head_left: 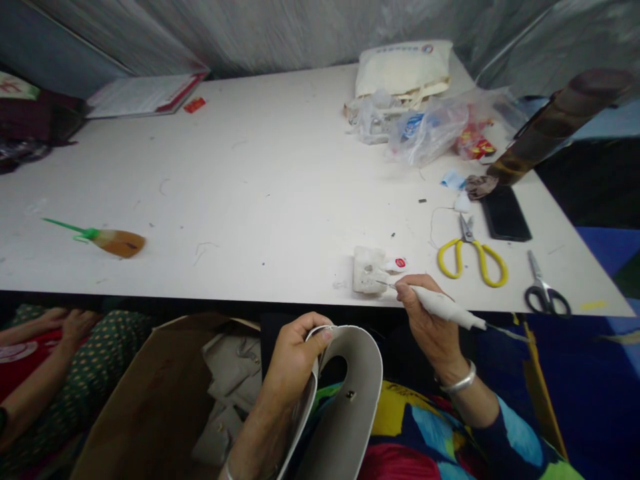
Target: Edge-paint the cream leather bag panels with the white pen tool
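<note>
My left hand (295, 357) pinches the top edge of a curved light-grey sheet piece (367, 373), perhaps leather, in front of my lap. The piece has an oval cut-out and a small metal fitting. Between the fingers of my right hand (433, 323) is a white pen-like tool (440, 303) with a thin metal tip and a cord at its rear. That tip lies at the right side of a whitish block (367, 270) near the table's front edge; whether they touch I cannot tell. Beside the block sits a small white wrapper (397, 264) with a red mark.
Yellow-handled snips (467, 250), black-handled scissors (545, 287), a phone (506, 213) and a tall dark bottle (565, 123) stand or lie at right. A green-nozzled glue bottle (117, 243) lies left. A carton (145, 393) holds grey pieces; another person's hands (70, 321) rest at far left.
</note>
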A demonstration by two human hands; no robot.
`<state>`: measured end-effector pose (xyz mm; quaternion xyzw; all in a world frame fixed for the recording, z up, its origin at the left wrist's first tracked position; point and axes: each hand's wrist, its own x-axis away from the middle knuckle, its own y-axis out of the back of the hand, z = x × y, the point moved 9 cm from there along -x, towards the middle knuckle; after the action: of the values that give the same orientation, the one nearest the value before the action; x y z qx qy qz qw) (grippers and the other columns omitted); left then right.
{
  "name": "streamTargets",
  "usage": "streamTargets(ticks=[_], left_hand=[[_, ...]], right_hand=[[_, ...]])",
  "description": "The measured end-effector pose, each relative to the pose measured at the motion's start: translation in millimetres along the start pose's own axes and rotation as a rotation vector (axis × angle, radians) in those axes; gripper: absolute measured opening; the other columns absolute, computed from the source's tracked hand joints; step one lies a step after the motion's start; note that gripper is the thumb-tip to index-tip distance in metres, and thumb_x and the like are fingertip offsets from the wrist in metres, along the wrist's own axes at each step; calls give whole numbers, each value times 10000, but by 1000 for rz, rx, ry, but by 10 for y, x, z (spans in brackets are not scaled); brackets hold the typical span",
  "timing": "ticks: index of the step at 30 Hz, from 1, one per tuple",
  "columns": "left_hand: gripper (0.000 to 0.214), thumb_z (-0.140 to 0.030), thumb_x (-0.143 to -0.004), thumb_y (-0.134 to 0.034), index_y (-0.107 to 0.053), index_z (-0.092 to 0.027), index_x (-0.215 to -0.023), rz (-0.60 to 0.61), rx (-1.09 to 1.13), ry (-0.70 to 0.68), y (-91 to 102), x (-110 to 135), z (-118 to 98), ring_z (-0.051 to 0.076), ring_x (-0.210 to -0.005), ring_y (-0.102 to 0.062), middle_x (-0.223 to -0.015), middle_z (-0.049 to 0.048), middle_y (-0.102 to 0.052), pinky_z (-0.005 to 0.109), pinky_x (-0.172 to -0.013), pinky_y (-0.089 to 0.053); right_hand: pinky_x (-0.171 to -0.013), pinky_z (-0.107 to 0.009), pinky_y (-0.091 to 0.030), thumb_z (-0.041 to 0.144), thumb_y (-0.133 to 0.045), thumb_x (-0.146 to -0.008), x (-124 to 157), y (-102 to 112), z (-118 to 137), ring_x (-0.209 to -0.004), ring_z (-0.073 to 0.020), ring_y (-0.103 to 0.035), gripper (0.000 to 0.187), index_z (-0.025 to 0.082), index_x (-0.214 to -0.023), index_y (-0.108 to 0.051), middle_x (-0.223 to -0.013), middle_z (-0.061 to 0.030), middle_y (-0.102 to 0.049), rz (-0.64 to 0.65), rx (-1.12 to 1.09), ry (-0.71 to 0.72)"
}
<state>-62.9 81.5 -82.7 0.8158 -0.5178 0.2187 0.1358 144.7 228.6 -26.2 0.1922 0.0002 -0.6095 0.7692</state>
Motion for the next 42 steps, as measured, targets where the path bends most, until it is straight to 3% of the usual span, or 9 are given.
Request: streamTargets(ticks=[5,15,21,24,28,30,42], left_hand=[[279,-359,-652,-886,-718,-154,-739,-10,169,56,21,-27,25,129,-605,-533,-657,8,-646,252,-601,-424],[318,-364,-615,-922,-726,-148,-744,26,183,90,-27,-55,49,135,-615,-559,-680,18,-675,262,-622,-447],[352,-370,-592,-937,-714,-147,-747,53,191,116,-44,-59,67,124,-626,-553,-687,10,-676,253,-639,-440],[356,-381,-601,-934,-713,-144,-749,86,187,131,-76,-55,74,124,-628,-550,-685,11,-673,258,-652,-441],[339,-377,-630,-925,-717,-146,-764,154,186,155,-134,-39,84,121,-626,-539,-685,5,-660,256,-645,-425],[322,-366,-638,-922,-719,-150,-763,193,191,162,-163,-28,89,119,-628,-537,-689,2,-657,253,-643,-418],[263,-329,-663,-884,-724,-143,-756,249,159,129,-233,-18,79,117,-667,-510,-711,-4,-640,256,-685,-388]], right_hand=[[-769,-330,-505,423,-637,-1010,-24,-74,-31,-776,-190,-632,234,227,-891,-679,-817,-22,-678,40,7,0],[-843,-358,-514,346,-618,-1028,-16,-235,69,-866,-213,-675,147,243,-938,-672,-916,-50,-725,116,153,184],[-837,-351,-510,336,-650,-1012,23,-125,118,-872,-207,-668,120,238,-951,-679,-917,-47,-722,49,136,191],[-780,-337,-510,380,-650,-1009,71,-121,111,-814,-195,-649,163,235,-945,-685,-870,-37,-703,69,14,95],[-615,-284,-461,457,-609,-1021,197,-452,25,-637,-148,-571,290,215,-870,-663,-699,9,-614,361,-301,-150],[-588,-272,-437,471,-633,-1002,248,-564,15,-611,-135,-544,311,205,-843,-655,-672,19,-587,442,-372,-211],[-592,-266,-408,391,-662,-972,226,-674,103,-630,-127,-524,246,199,-817,-667,-686,20,-590,529,-325,-189]])
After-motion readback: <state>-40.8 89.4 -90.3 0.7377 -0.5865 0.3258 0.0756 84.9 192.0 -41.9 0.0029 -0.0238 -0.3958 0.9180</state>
